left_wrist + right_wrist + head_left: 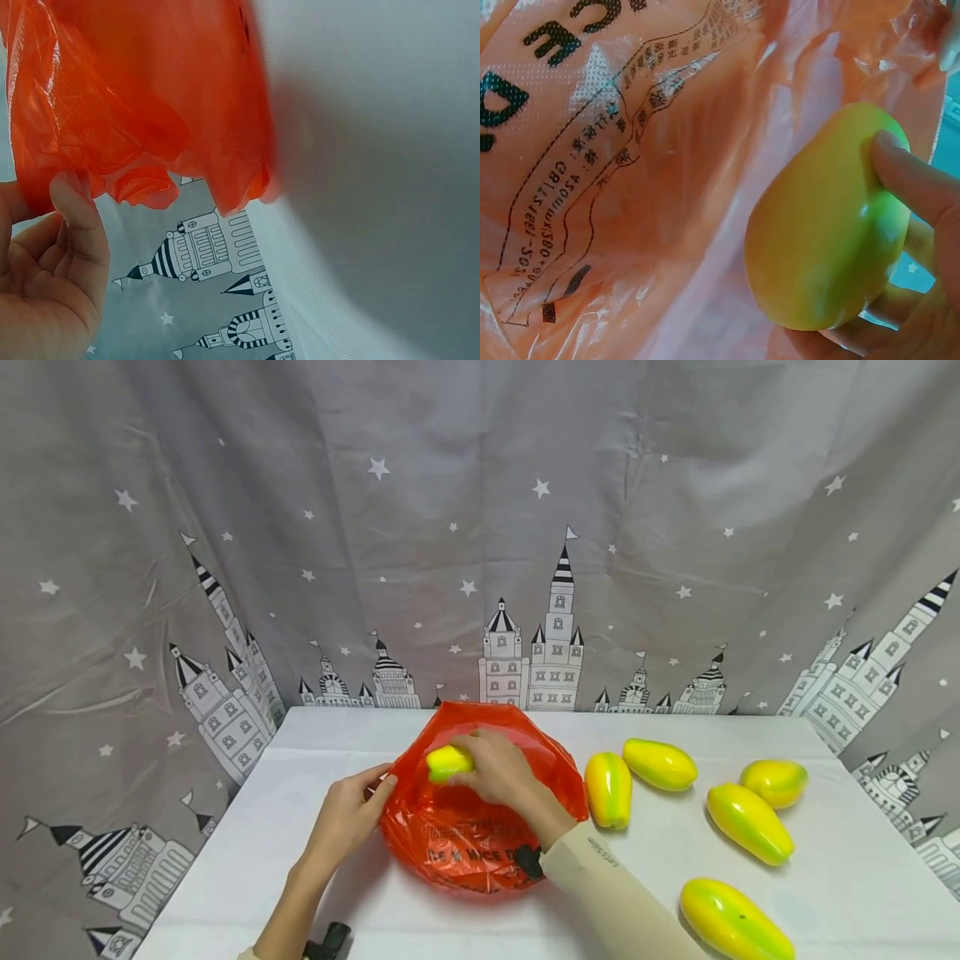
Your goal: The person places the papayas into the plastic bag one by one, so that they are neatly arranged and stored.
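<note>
A red plastic bag (480, 852) with dark print lies on the white table, its mouth spread open. At its left rim my left hand (352, 810) pinches the film between thumb and fingers; the left wrist view shows this hand (56, 277) at the edge of the bag (150, 90). Over the bag's mouth, my right hand (491, 768) grips a glossy yellow-green papaya (448, 763). In the right wrist view, the thumb and fingers wrap one side of that papaya (825, 225), with the printed bag wall (652, 187) beside it.
Right of the bag lie several more papayas: one (608, 790) close beside it, another (660, 765) behind, two together (750, 822) farther right, and one (735, 918) near the front. A grey castle-print curtain (480, 527) hangs behind the white table (300, 752).
</note>
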The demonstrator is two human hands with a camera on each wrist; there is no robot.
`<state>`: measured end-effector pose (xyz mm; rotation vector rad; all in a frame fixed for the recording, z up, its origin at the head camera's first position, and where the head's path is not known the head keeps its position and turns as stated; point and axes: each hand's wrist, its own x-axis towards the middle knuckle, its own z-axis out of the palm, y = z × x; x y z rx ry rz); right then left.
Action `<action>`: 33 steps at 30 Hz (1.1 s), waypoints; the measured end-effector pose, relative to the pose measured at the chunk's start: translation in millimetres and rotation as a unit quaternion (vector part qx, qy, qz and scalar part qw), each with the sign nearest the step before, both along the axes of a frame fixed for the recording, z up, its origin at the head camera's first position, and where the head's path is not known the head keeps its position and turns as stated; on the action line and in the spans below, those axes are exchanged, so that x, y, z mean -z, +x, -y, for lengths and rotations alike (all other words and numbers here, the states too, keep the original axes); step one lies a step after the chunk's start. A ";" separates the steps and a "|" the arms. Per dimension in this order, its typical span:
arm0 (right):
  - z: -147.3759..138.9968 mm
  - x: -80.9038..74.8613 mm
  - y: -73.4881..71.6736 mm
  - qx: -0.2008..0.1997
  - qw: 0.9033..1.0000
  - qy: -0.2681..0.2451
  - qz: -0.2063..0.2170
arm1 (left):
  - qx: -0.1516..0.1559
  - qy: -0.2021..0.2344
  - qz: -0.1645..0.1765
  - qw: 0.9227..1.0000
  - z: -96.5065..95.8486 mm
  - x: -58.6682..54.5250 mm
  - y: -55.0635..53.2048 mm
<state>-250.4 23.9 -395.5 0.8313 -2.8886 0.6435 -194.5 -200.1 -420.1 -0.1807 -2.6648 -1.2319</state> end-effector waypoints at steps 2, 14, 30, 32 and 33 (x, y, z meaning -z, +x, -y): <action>1.0 2.0 -2.2 0.001 1.000 0.003 0.003 | -0.001 0.000 0.003 1.000 -0.1 0.7 -0.1; 2.5 12.7 -11.7 0.008 1.000 0.002 0.027 | 0.000 0.011 0.012 1.000 0.2 1.5 -0.5; 3.2 26.0 -21.6 -0.001 1.000 0.002 0.020 | 0.005 0.028 0.019 0.999 4.1 0.6 -0.3; 4.4 26.4 -22.8 -0.001 1.000 0.003 0.023 | 0.005 0.027 0.019 0.999 4.2 0.9 -0.3; 5.1 26.4 -23.3 0.001 1.000 0.004 0.025 | 0.005 0.026 0.020 0.999 4.2 1.0 -0.3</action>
